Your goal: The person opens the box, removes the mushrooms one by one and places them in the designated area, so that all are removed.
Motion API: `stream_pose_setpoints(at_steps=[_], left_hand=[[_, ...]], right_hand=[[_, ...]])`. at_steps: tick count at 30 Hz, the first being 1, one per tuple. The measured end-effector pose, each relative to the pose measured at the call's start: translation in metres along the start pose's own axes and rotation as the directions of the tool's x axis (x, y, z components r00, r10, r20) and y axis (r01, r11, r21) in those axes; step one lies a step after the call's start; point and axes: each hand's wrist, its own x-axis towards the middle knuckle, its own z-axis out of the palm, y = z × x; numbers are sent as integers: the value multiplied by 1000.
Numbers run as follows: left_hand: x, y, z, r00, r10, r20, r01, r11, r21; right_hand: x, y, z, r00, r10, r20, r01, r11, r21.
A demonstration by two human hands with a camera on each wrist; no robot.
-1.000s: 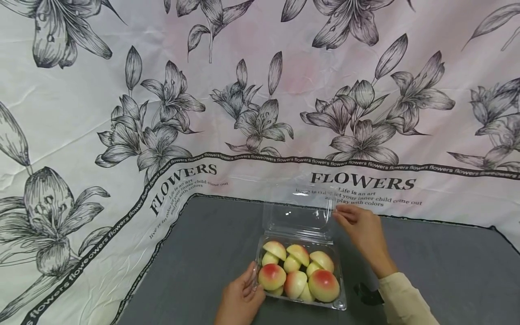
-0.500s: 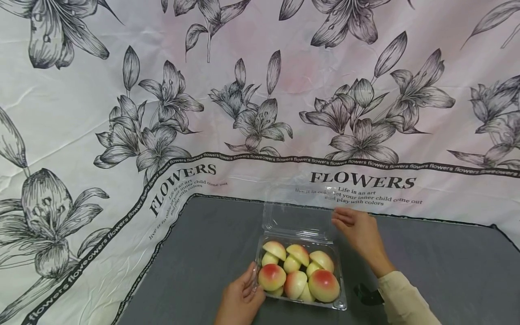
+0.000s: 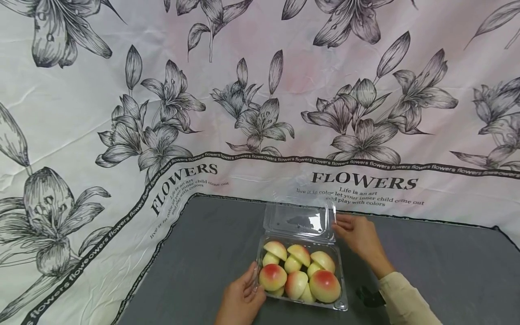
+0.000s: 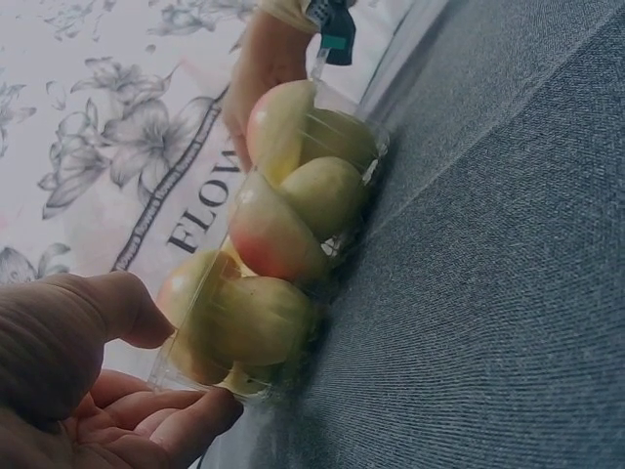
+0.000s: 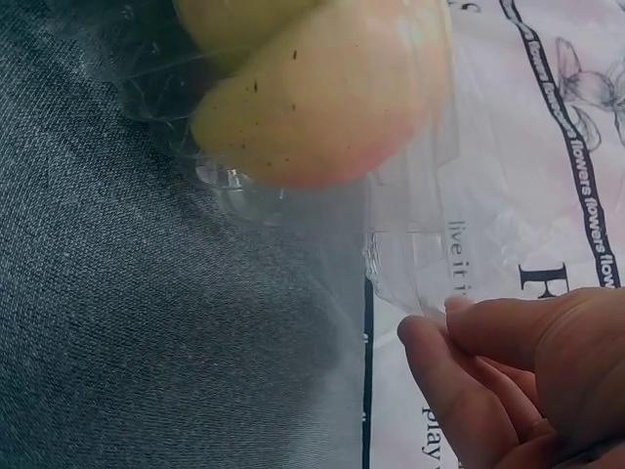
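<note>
A clear plastic clamshell box (image 3: 343, 295) stands on the grey cloth, holding several mushroom-shaped pieces (image 3: 296, 284), pale yellow-green with red-tinged caps. Its clear lid (image 3: 298, 221) is raised at the far side, hinged to the base. My left hand (image 3: 241, 295) grips the near left side of the box; in the left wrist view the thumb (image 4: 132, 311) lies on the rim and the fingers below it. At the lid's right edge, my right hand (image 3: 359, 237) pinches the thin plastic between thumb (image 5: 508, 327) and index finger.
A grey cloth (image 3: 195, 253) covers the table. Behind it hangs a white flower-printed sheet (image 3: 260, 113) with "FLOWERS" lettering. A small dark object (image 3: 369, 296) shows beside the right sleeve (image 3: 406, 300).
My right hand has moved slightly lower in the head view, and the lid's upper edge has dropped with it. The left hand, the box base and the mushroom-shaped pieces stay put.
</note>
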Motion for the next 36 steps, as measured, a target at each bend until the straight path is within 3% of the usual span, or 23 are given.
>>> stream_pose_setpoints(at_steps=[11,24,32,36], left_hand=[[0,2,1,1000,8,6,-8,1000,-10],[1,-2,0,999,-25,26,26,999,-44],[0,-1,2,999,-30,-10,30,999,-27],[1,-2,3,999,-40,-20,40,999,-25]], right_hand=[[-1,6,1,998,31,55,-30,999,-19],[-7,16,7,997,44,56,-44,999,-8],[-9,19,10,998,-5,58,5,1000,1],[-12,18,6,999,-53,10,54,997,-58]])
